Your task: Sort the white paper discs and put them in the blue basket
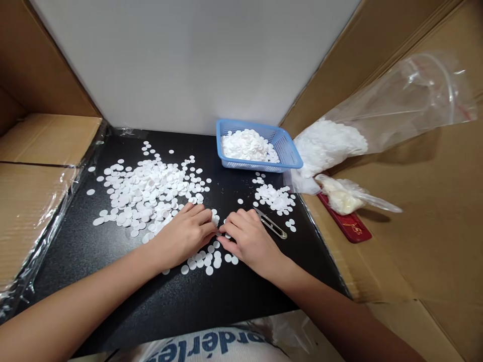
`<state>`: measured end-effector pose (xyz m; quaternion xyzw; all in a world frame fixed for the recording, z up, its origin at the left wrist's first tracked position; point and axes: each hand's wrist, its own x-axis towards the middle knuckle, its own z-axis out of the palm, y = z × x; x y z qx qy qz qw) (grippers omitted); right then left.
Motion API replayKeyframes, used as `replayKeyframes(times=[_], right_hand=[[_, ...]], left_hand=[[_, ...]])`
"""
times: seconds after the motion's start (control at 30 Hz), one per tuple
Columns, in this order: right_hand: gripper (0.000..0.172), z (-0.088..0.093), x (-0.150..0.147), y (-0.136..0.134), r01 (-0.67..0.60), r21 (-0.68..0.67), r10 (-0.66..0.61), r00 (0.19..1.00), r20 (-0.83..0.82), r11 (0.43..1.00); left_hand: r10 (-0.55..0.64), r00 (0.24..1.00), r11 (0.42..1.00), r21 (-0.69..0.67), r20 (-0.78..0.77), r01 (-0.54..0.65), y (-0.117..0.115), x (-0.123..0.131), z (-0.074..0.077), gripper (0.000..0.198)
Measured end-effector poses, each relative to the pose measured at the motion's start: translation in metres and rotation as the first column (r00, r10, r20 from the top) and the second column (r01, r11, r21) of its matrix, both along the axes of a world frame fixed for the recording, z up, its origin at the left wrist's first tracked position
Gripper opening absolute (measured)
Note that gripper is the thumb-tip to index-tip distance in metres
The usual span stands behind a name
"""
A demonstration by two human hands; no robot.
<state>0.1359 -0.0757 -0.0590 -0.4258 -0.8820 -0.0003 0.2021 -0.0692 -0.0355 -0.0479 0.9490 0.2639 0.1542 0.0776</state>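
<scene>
My left hand [188, 234] and my right hand [251, 241] meet low over the table, thumbs and fingers pinched together. A pale bit of a small white disc [218, 233] shows between the fingertips; most of it is hidden. Loose white discs [209, 259] lie flat under and in front of the hands. To the left spreads a large heap of the same discs [151, 186], partly behind my left hand. A smaller pile of white pieces [277, 198] lies beyond my right hand. Beside that hand rests a slim metal snipper-like tool [271, 223], its far end close to the fingers.
A blue plastic basket [260, 165] holding more white discs stands at the back. Right of it leans a clear zip bag [328, 143] of white pieces. A small bag of cream material [343, 196] sits on a red case [352, 229]. Cardboard walls [426, 241] flank the black table [151, 311].
</scene>
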Motion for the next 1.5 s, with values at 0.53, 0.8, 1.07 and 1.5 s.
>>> replayKeyframes(times=[0.53,0.8,1.07,1.5], right_hand=[[0.011,0.013,0.001,0.006,0.165,-0.36,-0.226,0.965,-0.134,0.918],[0.007,0.027,-0.005,0.009,-0.045,-0.464,-0.189,0.876,-0.444,0.885],[0.007,0.026,-0.01,0.009,-0.131,-0.648,-0.396,0.696,-0.599,0.75],[0.015,0.014,0.086,0.047,0.451,-0.109,-0.464,0.867,-0.182,0.886]], left_hand=[[0.377,0.924,0.605,-0.771,0.057,-0.199,0.005,-0.01,0.02,0.021],[0.482,0.844,0.46,-0.888,0.235,-0.015,0.001,-0.006,0.018,0.016],[0.547,0.788,0.278,-0.949,0.284,0.149,-0.004,-0.001,0.009,0.02],[0.412,0.894,0.602,-0.788,0.174,-0.124,-0.005,-0.004,0.012,0.009]])
